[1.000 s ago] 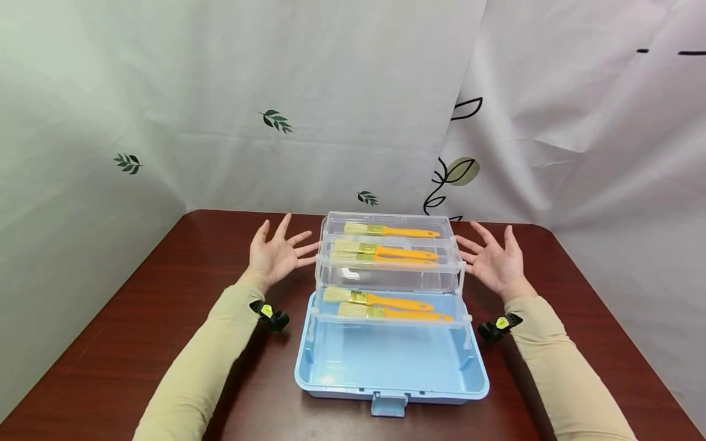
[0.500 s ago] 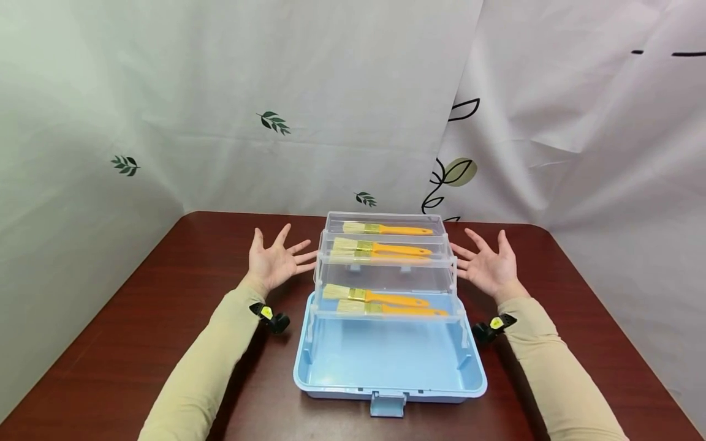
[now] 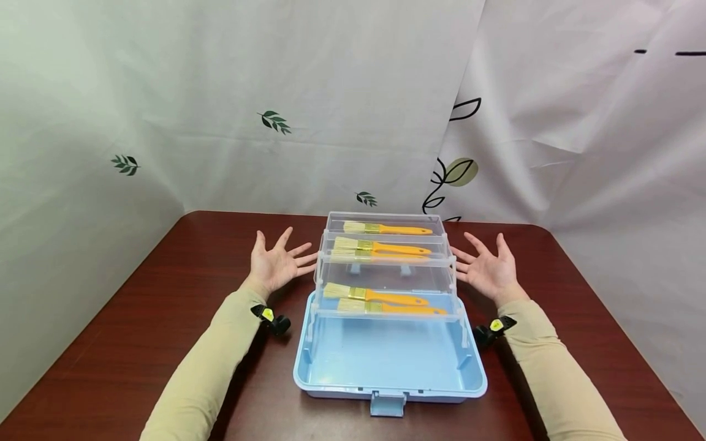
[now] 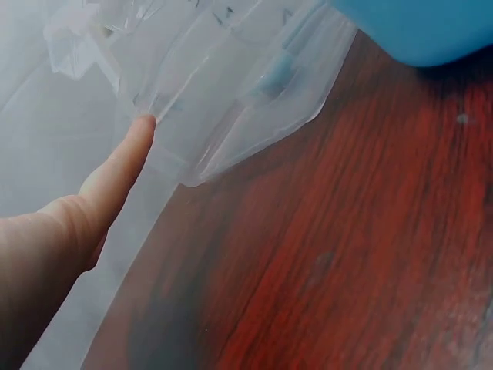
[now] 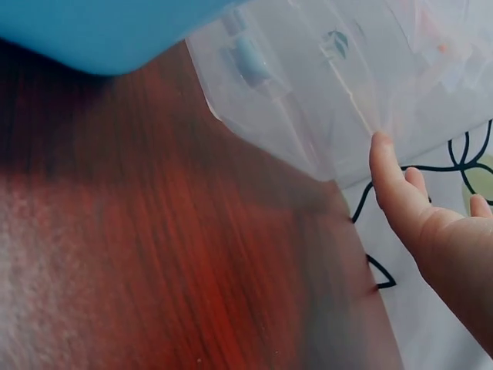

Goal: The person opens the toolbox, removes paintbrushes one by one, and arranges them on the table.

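A light blue toolbox [image 3: 386, 364] stands unfolded on the table, latch toward me. Stepped translucent trays rise above its back part. One yellow-handled paintbrush [image 3: 405, 230] lies in the top tray, two in the middle tray [image 3: 331, 262] and two in the lower tray [image 3: 325, 315]. Behind and below the trays hangs the clear lid [image 4: 231, 100]. My left hand [image 3: 273, 266] is spread palm up at the left side, fingertips by the clear plastic. Mirroring it on the right, my right hand [image 3: 488, 271] has spread fingers too. Whether either fingertip touches the plastic I cannot tell.
The dark red wooden table [image 3: 138, 331] extends on both sides of the toolbox. A pale curtain [image 3: 220, 165] with leaf prints hangs along its back and sides. Each wrist wears a black camera strap, the left strap [image 3: 270, 320] and the right strap [image 3: 494, 329].
The clear lid has tilted farther back and down, and the trays have shifted slightly left at their right end. Both hands have come slightly lower in the head view, still spread.
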`<state>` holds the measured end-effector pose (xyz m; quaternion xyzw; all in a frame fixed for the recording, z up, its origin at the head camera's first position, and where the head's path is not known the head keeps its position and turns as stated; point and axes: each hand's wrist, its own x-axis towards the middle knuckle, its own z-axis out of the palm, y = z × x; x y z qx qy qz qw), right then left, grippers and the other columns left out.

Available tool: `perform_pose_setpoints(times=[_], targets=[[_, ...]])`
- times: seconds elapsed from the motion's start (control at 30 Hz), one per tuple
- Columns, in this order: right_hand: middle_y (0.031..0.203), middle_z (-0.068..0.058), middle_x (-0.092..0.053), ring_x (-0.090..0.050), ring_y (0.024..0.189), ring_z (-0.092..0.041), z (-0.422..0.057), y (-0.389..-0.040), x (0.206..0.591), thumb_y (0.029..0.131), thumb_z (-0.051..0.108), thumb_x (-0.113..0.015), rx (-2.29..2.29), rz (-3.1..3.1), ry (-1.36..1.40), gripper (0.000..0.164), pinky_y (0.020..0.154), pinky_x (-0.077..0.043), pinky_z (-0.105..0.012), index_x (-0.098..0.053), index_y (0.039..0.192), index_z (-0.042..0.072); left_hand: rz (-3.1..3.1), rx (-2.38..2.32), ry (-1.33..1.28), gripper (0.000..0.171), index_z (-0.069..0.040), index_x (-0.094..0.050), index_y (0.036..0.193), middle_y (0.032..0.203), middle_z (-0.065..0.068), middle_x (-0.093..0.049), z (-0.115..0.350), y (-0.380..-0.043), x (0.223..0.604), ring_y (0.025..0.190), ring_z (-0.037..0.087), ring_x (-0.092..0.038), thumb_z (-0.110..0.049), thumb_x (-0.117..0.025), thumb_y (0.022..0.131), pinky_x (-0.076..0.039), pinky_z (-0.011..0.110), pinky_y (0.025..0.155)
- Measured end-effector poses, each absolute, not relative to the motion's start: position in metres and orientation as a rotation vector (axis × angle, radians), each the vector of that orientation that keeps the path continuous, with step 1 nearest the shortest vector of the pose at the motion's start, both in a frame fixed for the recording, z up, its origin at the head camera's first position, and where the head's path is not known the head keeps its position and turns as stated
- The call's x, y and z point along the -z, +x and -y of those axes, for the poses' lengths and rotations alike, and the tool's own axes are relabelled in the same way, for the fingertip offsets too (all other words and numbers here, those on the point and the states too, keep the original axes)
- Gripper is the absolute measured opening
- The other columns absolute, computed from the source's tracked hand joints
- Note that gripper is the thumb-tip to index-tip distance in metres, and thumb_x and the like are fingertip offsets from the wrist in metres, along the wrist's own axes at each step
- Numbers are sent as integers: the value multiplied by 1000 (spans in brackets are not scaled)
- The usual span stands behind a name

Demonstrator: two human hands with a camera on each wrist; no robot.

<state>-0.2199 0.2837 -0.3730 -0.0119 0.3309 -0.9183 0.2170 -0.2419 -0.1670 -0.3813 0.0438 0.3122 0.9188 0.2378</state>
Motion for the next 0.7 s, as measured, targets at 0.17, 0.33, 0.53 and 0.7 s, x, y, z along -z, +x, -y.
perform_pose_setpoints(times=[0.17,0.33,0.53,0.7], targets=[[157,-6,20,4,144,-32,-282,-220,373,91,69,-29,2539,-925,-10,65,90,-47,-45,-17,146,37,-891,-2503,128,76,-43,5,149,158,13,15,166,-241,381,145,41,-2,-78,-11,84,-4,56,116],[157,-5,21,13,145,-29,-282,-220,372,92,69,-27,2517,-959,-15,68,88,-48,-43,-5,149,38,-947,-2478,130,77,-41,1,150,158,14,13,165,-241,379,145,41,-3,-78,-14,84,-6,57,116],[157,-5,21,14,145,-27,-284,-218,372,93,66,-29,2511,-971,-29,58,92,-45,-40,-27,141,34,-1028,-2420,168,77,-40,2,151,157,15,15,168,-238,372,145,41,-3,-78,-13,85,-5,55,116],[157,-4,22,13,146,-25,-287,-216,370,94,63,-33,2536,-949,-19,50,95,-40,-38,-48,125,27,-1097,-2392,213,78,-38,2,151,158,16,12,170,-235,364,144,41,-5,-77,-13,86,-6,53,117]])
